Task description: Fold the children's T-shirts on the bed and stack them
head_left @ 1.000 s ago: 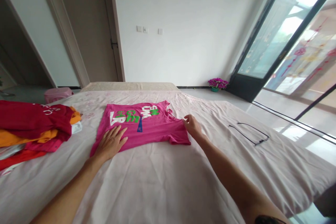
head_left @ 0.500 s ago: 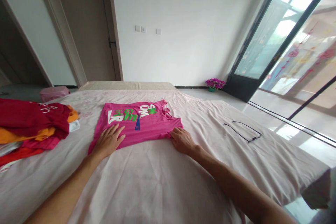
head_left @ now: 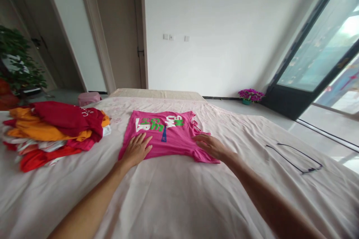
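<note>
A pink T-shirt (head_left: 176, 145) with white, green and blue print lies spread on the bed sheet (head_left: 179, 194), its neckline toward the right. My left hand (head_left: 138, 148) rests flat on its lower left part, fingers spread. Over the shoulder area by the neckline is my right hand (head_left: 209, 145), fingers stretched out and holding nothing. Whether those fingertips touch the cloth is hard to tell. The near sleeve sticks out below this hand.
A heap of red and orange clothes (head_left: 64, 127) lies at the left. Black-framed glasses (head_left: 301, 160) sit on the sheet to the right. Past the bed are a pink stool (head_left: 89, 98), a pot of purple flowers (head_left: 250, 95) and a leafy plant (head_left: 19, 59).
My right hand has let go of the shirt's near shoulder edge, and the sleeve there now lies spread toward me. My left hand stays on the shirt. The view has turned left.
</note>
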`<act>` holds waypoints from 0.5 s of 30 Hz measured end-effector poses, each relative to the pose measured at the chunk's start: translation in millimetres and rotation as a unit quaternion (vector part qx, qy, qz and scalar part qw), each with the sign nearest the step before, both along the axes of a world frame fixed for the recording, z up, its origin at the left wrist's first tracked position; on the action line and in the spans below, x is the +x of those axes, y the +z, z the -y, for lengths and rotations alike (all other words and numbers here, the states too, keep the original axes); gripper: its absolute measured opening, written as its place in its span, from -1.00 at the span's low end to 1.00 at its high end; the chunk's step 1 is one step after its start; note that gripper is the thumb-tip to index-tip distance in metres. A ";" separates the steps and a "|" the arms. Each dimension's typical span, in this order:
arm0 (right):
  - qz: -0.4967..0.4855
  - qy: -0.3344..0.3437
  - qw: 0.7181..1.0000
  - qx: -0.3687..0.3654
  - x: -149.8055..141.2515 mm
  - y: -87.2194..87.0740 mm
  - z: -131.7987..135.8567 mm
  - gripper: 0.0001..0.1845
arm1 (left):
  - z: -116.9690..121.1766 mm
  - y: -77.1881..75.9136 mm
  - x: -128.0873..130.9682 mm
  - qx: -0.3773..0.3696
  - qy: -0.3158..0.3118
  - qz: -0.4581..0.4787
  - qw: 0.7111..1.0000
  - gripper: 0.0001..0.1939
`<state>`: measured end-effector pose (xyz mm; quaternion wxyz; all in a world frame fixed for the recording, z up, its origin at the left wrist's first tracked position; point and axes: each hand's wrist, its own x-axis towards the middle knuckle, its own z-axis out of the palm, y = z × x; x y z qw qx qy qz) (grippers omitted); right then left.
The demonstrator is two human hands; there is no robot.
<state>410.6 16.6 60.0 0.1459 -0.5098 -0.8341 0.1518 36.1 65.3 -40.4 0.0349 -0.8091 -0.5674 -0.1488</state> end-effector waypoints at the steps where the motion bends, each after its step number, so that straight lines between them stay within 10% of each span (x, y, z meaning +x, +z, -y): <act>1: 0.003 0.015 1.000 0.009 -4.2 -5.6 -4.7 -0.42 | 0.4 0.1 -0.3 -0.004 -0.007 0.008 1.000 -0.46; 5: 0.052 0.087 0.995 -0.011 -11.2 -24.1 -14.8 -0.40 | -3.5 1.3 -15.7 -0.032 -0.044 0.096 0.994 -0.51; 11: 0.001 -0.010 1.000 0.010 -14.8 -12.8 -39.5 -0.58 | -19.9 18.4 -65.4 -0.034 0.204 0.192 0.959 -0.50; 15: -0.015 0.021 0.999 0.032 -39.7 -12.4 -63.3 -0.68 | -26.1 32.7 -72.8 -0.139 0.222 0.317 0.912 -0.51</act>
